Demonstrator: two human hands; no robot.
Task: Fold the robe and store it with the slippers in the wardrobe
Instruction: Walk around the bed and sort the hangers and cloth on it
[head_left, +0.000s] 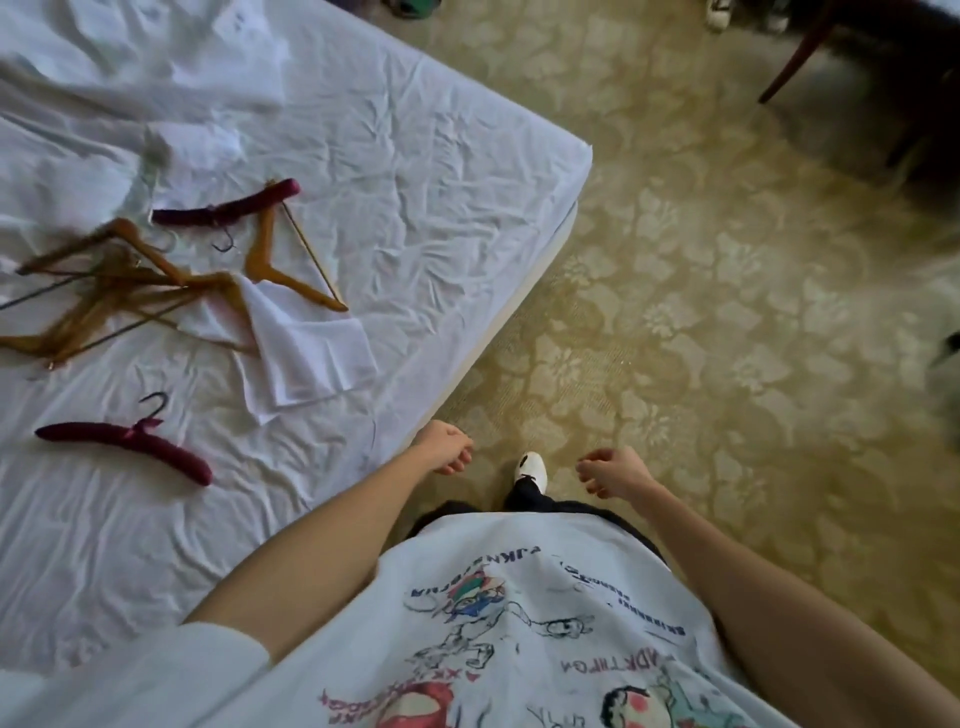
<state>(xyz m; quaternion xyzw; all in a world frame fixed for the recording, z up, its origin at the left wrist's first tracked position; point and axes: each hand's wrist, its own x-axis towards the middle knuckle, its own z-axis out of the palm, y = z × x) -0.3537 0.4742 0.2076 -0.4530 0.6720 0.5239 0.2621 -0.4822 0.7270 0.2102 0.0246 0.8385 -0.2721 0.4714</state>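
**Two empty hands beside the bed**

Two hands hang in front of the person's body, holding nothing: the left hand and the right hand both have loosely curled fingers. Whether the crumpled white cloth at the far end of the bed is the robe cannot be told. A folded white cloth lies near the bed's edge, touching a pile of wooden hangers. One padded maroon hanger lies apart, another beyond the pile. One white shoe stands on patterned carpet.

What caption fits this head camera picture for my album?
Empty left hand and right hand hang beside a bed strewn with hangers.
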